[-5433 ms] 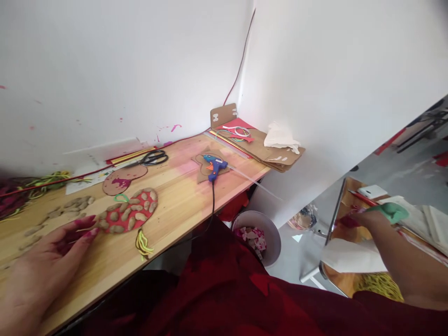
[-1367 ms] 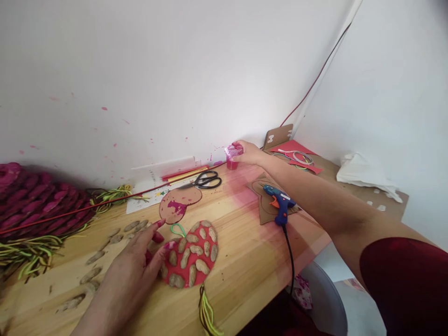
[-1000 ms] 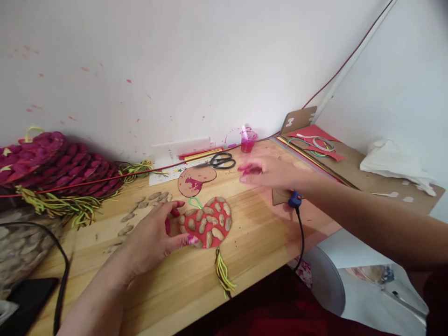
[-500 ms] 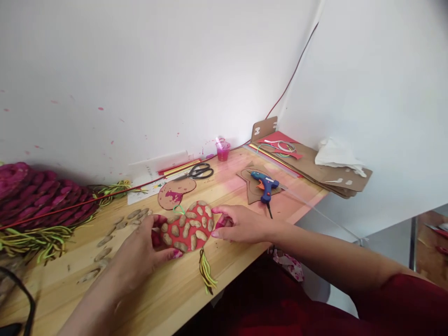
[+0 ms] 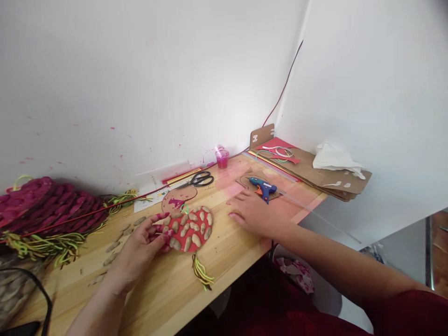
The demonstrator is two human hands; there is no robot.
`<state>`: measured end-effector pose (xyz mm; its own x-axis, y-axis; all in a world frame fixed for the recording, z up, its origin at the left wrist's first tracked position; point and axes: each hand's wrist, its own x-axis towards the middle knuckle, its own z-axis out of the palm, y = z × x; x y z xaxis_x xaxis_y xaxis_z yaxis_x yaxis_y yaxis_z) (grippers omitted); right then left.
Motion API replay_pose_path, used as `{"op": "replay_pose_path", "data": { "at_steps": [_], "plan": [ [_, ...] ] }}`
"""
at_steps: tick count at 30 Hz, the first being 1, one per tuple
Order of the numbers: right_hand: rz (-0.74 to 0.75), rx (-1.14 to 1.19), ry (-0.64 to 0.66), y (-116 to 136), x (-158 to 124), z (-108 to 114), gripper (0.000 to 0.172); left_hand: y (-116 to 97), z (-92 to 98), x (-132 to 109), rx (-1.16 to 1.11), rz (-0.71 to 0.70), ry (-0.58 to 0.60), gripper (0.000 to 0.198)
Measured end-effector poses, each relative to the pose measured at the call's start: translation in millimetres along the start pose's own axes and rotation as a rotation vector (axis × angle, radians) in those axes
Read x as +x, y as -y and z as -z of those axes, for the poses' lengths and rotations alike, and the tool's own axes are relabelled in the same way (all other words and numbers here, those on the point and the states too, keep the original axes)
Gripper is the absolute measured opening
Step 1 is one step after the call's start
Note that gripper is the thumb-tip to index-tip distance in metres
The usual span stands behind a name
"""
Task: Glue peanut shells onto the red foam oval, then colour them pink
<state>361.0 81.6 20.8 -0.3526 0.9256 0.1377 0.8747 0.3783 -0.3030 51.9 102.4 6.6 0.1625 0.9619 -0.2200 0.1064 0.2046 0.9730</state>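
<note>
A red heart-like cutout covered with peanuts (image 5: 191, 229) lies on the table, with a green loop at its top and a yellow-green yarn tassel (image 5: 202, 272) at its lower edge. My left hand (image 5: 149, 238) grips its left edge, the thumb over the front and the fingers curled at the rim. Pink stains mark the fingertips. To the right, my right hand (image 5: 254, 211) is empty, its fingers extended low over the table. It is just in front of a blue glue gun (image 5: 262, 186), which rests on a piece of cut cardboard (image 5: 245, 176).
Black-handled scissors (image 5: 199, 179) lie behind a pink-stained cardboard shape (image 5: 171, 199). A cup of pink liquid (image 5: 222, 158) stands by the wall. Loose peanuts (image 5: 117, 242) and a stack of magenta pieces with tassels (image 5: 52, 205) are at left; cardboard sheets (image 5: 311, 175) at right.
My right hand has let go of the peanut-covered cutout and moved right, towards the glue gun. My left hand stays at the cutout's left edge. The view has shifted slightly.
</note>
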Motion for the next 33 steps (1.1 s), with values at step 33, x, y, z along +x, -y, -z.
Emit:
{"op": "replay_pose_path", "data": {
  "at_steps": [33],
  "plan": [
    [-0.241, 0.489, -0.064, -54, 37, 57, 0.025, -43, -117.1, 75, -0.591, -0.072, 0.014, 0.043]
  ]
}}
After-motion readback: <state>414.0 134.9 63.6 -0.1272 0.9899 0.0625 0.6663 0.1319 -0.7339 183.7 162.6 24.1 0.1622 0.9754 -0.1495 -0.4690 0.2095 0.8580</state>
